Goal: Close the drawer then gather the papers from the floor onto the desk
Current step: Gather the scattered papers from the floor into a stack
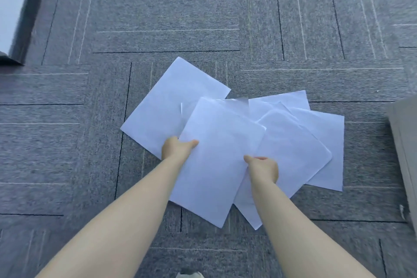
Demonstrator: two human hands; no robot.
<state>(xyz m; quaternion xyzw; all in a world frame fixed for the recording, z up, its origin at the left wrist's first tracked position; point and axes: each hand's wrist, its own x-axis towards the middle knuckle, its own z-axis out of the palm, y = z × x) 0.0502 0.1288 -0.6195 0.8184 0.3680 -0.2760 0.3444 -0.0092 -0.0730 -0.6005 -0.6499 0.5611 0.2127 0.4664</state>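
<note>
Several white paper sheets [225, 133] lie fanned and overlapping on the grey carpet in the middle of the view. My left hand [177, 148] pinches the left edge of the top sheet [216, 165], thumb on top. My right hand [262, 168] grips the same sheet's right edge, where it overlaps the sheet beside it [293, 153]. The near end of the held sheet looks lifted off the floor. One sheet [171, 101] spreads out to the far left, two more [325, 142] to the right. Neither the drawer nor the desk top can be identified.
Grey carpet tiles [169, 18] with thin line patterns cover the floor. A grey furniture corner [404, 142] juts in at the right edge. A dark skirting and pale wall [15, 7] run along the upper left. A shoe tip [189, 275] shows at the bottom edge.
</note>
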